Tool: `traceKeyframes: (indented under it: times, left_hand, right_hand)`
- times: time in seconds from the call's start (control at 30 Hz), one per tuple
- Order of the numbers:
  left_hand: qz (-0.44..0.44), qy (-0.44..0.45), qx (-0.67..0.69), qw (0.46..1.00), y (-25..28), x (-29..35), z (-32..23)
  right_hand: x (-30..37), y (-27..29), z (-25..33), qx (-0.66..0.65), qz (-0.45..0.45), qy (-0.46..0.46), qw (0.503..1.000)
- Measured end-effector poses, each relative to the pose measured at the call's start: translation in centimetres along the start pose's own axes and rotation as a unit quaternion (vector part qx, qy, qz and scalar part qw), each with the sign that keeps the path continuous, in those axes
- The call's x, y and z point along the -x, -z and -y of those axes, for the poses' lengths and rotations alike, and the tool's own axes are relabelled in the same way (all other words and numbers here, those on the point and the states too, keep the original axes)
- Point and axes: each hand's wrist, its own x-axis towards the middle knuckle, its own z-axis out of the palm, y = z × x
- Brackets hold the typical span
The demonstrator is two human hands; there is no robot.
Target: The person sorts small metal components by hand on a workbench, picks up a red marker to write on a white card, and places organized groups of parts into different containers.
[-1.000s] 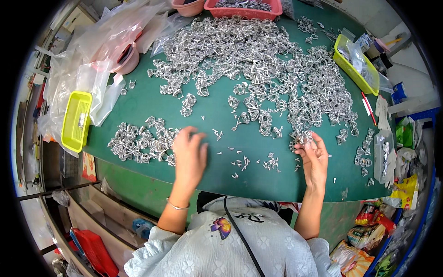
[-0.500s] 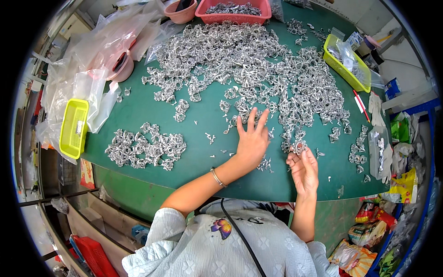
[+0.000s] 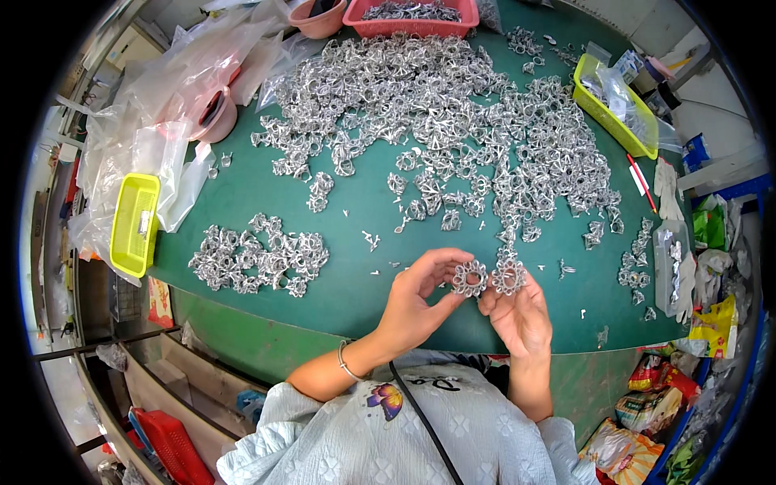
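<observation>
My left hand [image 3: 424,297] pinches a small silver flower-shaped metal ring [image 3: 470,278] between thumb and fingers. Close beside it, my right hand [image 3: 518,317] holds a second silver flower-shaped metal ring [image 3: 508,276] by its edge. Both are raised near the front of the green table [image 3: 356,323], their round scalloped faces turned up toward me. Whether the two touch I cannot tell. Beyond my hands spreads a large heap of similar silver metal pieces [image 3: 404,89]. A smaller pile of silver pieces [image 3: 259,255] lies to the left.
A red basket [image 3: 411,27] of metal parts stands at the back. Yellow-green baskets sit at left [image 3: 134,225] and right [image 3: 614,113]. Clear plastic bags [image 3: 153,113] cover the left side. At right are a red pen [image 3: 643,184], a glove [image 3: 667,187] and a clear tray [image 3: 672,267].
My left hand has drawn back from the heap toward me and now holds a metal ring. My right hand has shifted slightly left and nearer, its ring now facing up.
</observation>
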Motion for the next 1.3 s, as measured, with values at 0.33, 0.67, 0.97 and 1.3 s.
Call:
traceKeyframes:
  times: [0.33, 0.67, 0.97, 1.3]
  left_hand:
    - [0.007, 0.012, 0.025, 1.000, 0.1, 0.6, -1.0]
    - [-0.004, 0.014, 0.016, 1.000, 0.3, 1.0, -1.3]
    - [-0.003, 0.014, 0.015, 1.000, 0.5, 1.2, -1.2]
    - [-0.005, 0.010, 0.017, 1.000, 0.6, 1.3, -1.2]
  right_hand:
    - [0.3, -1.0, -0.2, -0.013, 0.009, -0.014, 1.000]
    - [0.4, -1.2, -0.2, -0.002, 0.027, -0.011, 1.000]
    - [0.5, -1.4, -0.2, 0.015, 0.025, -0.007, 1.000]
    - [0.6, -1.4, -0.3, 0.011, 0.025, -0.009, 1.000]
